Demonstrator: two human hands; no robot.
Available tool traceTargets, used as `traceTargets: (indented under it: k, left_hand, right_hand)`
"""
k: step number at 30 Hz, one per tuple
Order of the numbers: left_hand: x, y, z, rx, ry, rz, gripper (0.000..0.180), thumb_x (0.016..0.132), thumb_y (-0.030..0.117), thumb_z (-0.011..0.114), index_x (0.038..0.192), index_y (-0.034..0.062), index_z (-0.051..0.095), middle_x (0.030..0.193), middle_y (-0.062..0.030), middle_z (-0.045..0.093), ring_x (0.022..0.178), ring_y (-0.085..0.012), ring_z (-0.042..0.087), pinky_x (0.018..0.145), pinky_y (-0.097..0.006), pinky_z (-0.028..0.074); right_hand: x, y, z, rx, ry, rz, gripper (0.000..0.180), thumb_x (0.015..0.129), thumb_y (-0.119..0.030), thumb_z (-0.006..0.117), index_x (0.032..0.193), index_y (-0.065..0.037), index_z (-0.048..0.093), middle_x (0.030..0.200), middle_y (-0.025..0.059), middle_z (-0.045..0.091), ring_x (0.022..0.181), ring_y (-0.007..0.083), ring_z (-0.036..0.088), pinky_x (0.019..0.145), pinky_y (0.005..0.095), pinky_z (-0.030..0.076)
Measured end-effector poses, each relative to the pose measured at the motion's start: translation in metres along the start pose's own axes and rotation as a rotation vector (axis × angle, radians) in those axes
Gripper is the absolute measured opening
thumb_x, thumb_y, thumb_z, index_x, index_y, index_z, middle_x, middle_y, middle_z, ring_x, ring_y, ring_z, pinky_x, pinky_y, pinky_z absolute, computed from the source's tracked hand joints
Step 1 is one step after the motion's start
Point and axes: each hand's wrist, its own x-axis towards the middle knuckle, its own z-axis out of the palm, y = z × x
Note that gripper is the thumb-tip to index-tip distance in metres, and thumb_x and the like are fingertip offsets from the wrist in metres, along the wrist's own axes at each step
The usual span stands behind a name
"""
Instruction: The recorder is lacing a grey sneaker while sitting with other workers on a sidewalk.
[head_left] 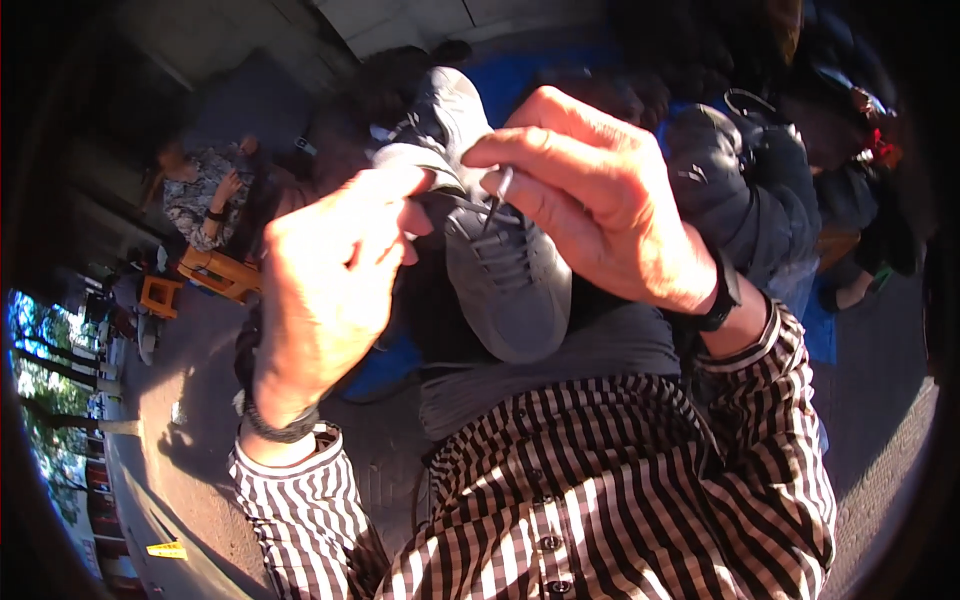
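Note:
A grey sneaker rests over my lap with its toe toward me. Its laces cross over the front, and my hands work at its upper end. My left hand is closed at the sneaker's opening, fingers and thumb pinching its edge or tongue; the exact grip is partly hidden. Between the thumb and forefinger of my right hand is a dark shoelace, one end standing up from the eyelets. Just beyond lies a lighter grey shoe, toe pointing away, partly covered by my fingers.
At the left a person in a patterned top sits near orange stools. Another person's dark-clothed legs are close on the right. Blue sheeting shows beneath. Paved ground and a yellow marker lie to the left.

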Motion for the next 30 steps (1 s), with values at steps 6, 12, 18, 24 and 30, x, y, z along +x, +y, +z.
traceTargets:
  k: [6,12,18,24,30]
  left_hand:
    - [0.016,-0.001,-0.010,0.230,0.060,0.160,0.014,0.089,0.001,0.056,0.103,0.0029,0.055,0.073,-0.0111,0.065,0.062,-0.0242,0.067,0.055,-0.030,0.052]
    - [0.020,-0.003,-0.013,0.044,0.127,0.085,0.007,0.087,0.001,0.063,0.090,0.0006,0.057,0.069,-0.0059,0.065,0.061,-0.0097,0.065,0.054,-0.024,0.051]
    - [0.024,0.004,-0.027,-0.110,0.014,-0.084,0.009,0.089,0.003,0.060,0.094,-0.0029,0.065,0.071,-0.0054,0.068,0.058,-0.0056,0.060,0.053,-0.020,0.048]
    - [0.019,0.009,-0.027,-0.152,-0.006,-0.075,0.015,0.089,0.001,0.059,0.102,-0.0015,0.067,0.070,-0.0042,0.066,0.060,-0.0044,0.058,0.054,-0.019,0.047]
    - [0.019,0.009,-0.025,-0.130,-0.005,-0.036,0.014,0.087,0.002,0.062,0.100,-0.0012,0.067,0.068,-0.0028,0.064,0.058,-0.0042,0.056,0.052,-0.020,0.046]
  right_hand:
    - [0.024,0.003,0.025,0.283,0.040,0.121,0.013,0.088,0.000,0.059,0.100,0.004,0.064,0.086,0.0125,0.063,0.078,0.0201,0.062,0.069,0.0293,0.049]
    - [0.027,-0.004,0.039,0.513,-0.047,0.315,0.017,0.095,-0.008,0.056,0.104,0.004,0.062,0.088,0.0121,0.067,0.083,0.0164,0.065,0.076,0.0268,0.050]
    - [0.028,0.001,0.038,0.487,-0.168,0.227,0.022,0.099,-0.014,0.050,0.096,0.006,0.061,0.079,0.0058,0.063,0.075,0.0097,0.057,0.070,0.0258,0.047]
    - [0.032,0.003,0.035,0.889,-0.289,0.391,0.027,0.099,-0.021,0.051,0.090,0.003,0.062,0.071,0.0020,0.058,0.070,0.0073,0.051,0.066,0.0241,0.044]
    - [0.030,-0.001,0.035,0.623,-0.308,0.344,0.028,0.099,-0.021,0.050,0.083,0.001,0.059,0.064,0.0006,0.053,0.060,0.0083,0.046,0.058,0.0272,0.040]
